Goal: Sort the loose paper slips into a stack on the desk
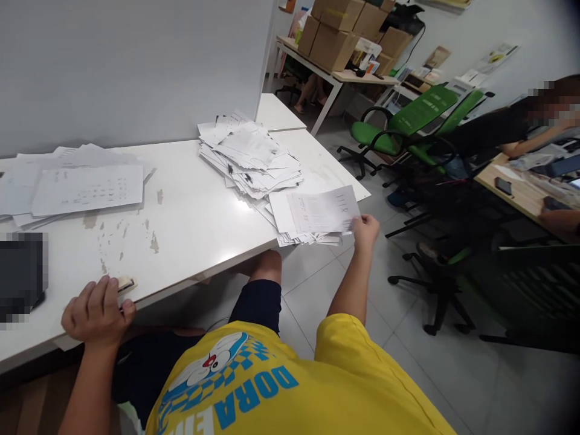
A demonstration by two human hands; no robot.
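Three heaps of paper lie on one white table (194, 211): a left pile (88, 187), a middle pile (249, 151) and a right pile (283, 226), the last reaching past the table's near edge. The middle pile and right pile meet; the left pile is well apart from them. How many sheets each holds cannot be counted, since they overlap.

Two bare hands show. The right hand (366, 228) pinches the right edge of one printed sheet (328, 208) between thumb and fingers, over the right pile. The left hand (97, 311) is at the table's near edge, fingers curled over one small cream tool (127, 284); most of the tool is hidden under them, so its kind is hard to tell. One dark object (20, 275), cut off by the left border and blurred into blocks, is near the left hand.

Beyond are two other desks, one bearing several stacked cartons (335, 36); some overlap, so their number is unclear. One seated person (489, 133) at the right is partly cut off, the head blurred.
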